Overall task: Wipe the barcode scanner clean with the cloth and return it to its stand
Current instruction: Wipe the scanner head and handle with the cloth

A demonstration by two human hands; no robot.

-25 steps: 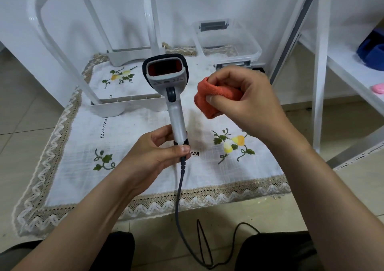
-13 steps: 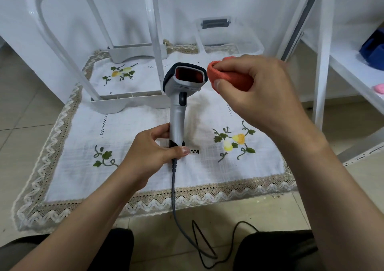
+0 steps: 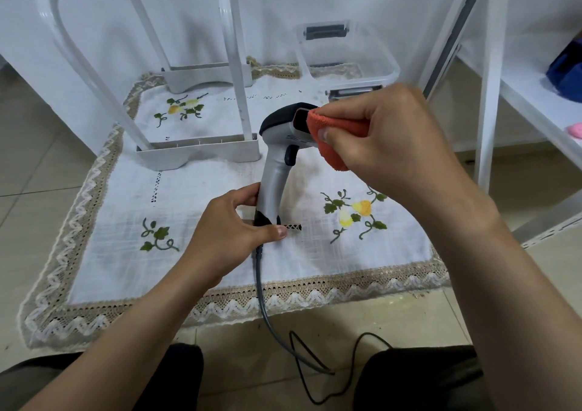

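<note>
Your left hand grips the barcode scanner upright by its handle base, while your right hand pinches the orange cloth against its head.

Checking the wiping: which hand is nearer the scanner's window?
Right. The right hand holds the cloth against the window at the head of the scanner; the left hand grips the bottom of the handle, just above the cable.

Left hand, right hand bare; forearms uncovered along whole visible length; fingernails short; black trousers cover both knees.
</note>
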